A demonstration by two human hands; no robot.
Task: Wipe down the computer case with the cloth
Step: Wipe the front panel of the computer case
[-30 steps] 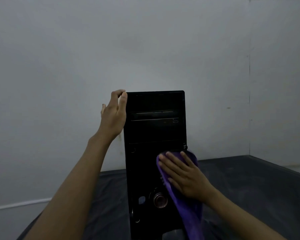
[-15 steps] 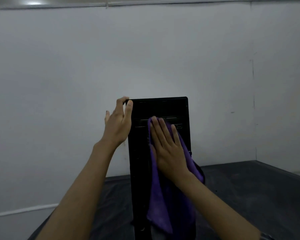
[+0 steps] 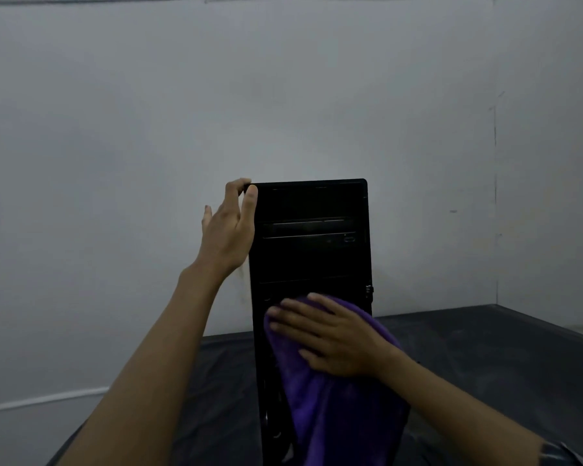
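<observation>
From the head camera, the computer case (image 3: 312,264) stands upright on a dark, matte table (image 3: 485,358), a tall black box with square corners and a smooth, slightly glossy front panel. A thin drive slot (image 3: 308,230) runs across the panel in its upper third; below it the surface is too dark to read in detail, though it seems to carry faint vertical ribs near the left edge.

The left hand (image 3: 228,230) holds the case at its top left corner, thumb on the front face and fingers curled over the top edge and side.

The cloth (image 3: 320,398) is purple, soft and fleecy, draped over the lower half of the front panel and hanging in folds down to the bottom of the frame. The right hand (image 3: 334,338) lies flat on it, fingers straight and slightly spread, pressing the cloth against the case just below the panel's middle.

Behind the case is a plain pale wall (image 3: 283,95), close to the back edge of the table. To the right of the case the tabletop stretches bare to its far corner; to the left a narrower strip of it shows past the left forearm.
</observation>
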